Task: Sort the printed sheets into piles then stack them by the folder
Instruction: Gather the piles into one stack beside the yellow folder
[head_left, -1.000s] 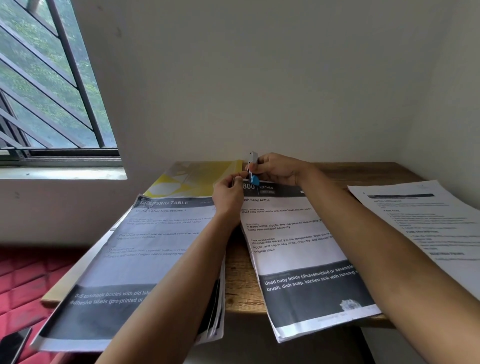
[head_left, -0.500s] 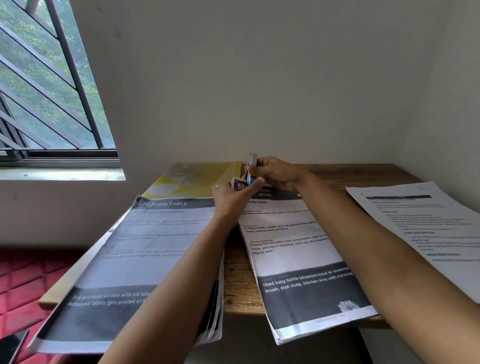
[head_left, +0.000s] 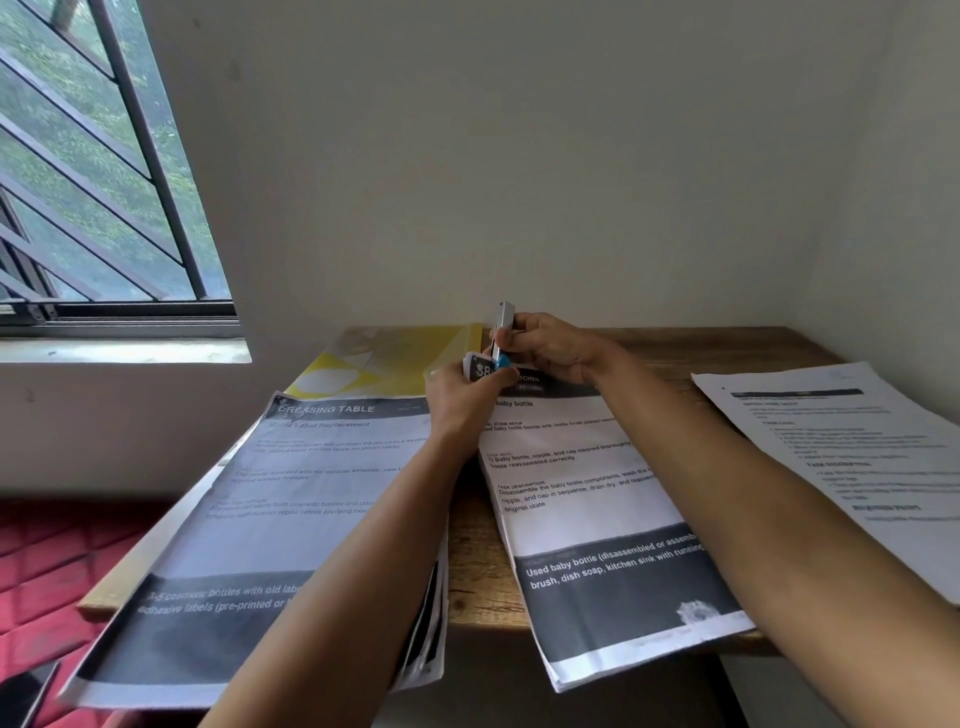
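Three piles of printed sheets are laid out on the wooden counter (head_left: 472, 551). The left pile (head_left: 291, 493), headed "DRESSING TABLE", overhangs the near and left edges of the counter. The middle pile (head_left: 587, 499), headed "KITCHEN", also overhangs the near edge. The right pile (head_left: 852, 467), of plain text pages, is set apart at the right side. A yellow folder (head_left: 374, 358) is positioned flat at the back of the counter, near the wall, with its near part covered by the left pile.

The hands are held close together over the far left corner of the middle pile. That corner is lifted off the counter and is pinched between the thumb and curled fingers of the left hand (head_left: 457, 400). A small silver tool (head_left: 503, 325) with a blue tip is gripped upright by the right hand (head_left: 550, 348), and its lower end is applied to the lifted corner. The tool is possibly a stapler; this cannot be confirmed, as much of it is covered by the fingers.

A barred window (head_left: 78, 156) is located at the upper left.
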